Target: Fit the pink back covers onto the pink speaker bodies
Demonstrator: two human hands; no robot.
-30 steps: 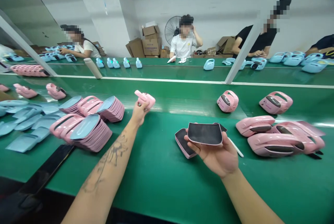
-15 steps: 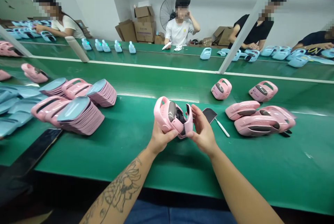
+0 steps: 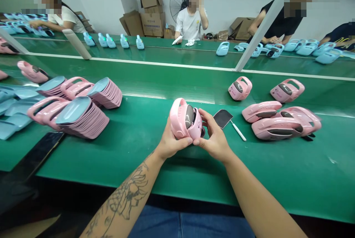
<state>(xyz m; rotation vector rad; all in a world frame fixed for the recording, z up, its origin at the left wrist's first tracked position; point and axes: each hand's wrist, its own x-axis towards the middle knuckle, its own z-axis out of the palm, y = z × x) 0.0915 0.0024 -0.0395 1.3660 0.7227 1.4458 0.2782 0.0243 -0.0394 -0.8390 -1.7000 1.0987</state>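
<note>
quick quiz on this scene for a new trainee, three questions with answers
1. Which is nearer the dark flat panel on the belt: the left hand or the right hand?
2. True or false: the pink case is held by one hand only.
3. What colour are the upright cases on the far belt?

Key: 1. right hand; 2. false, both hands hold it; 3. blue
</note>
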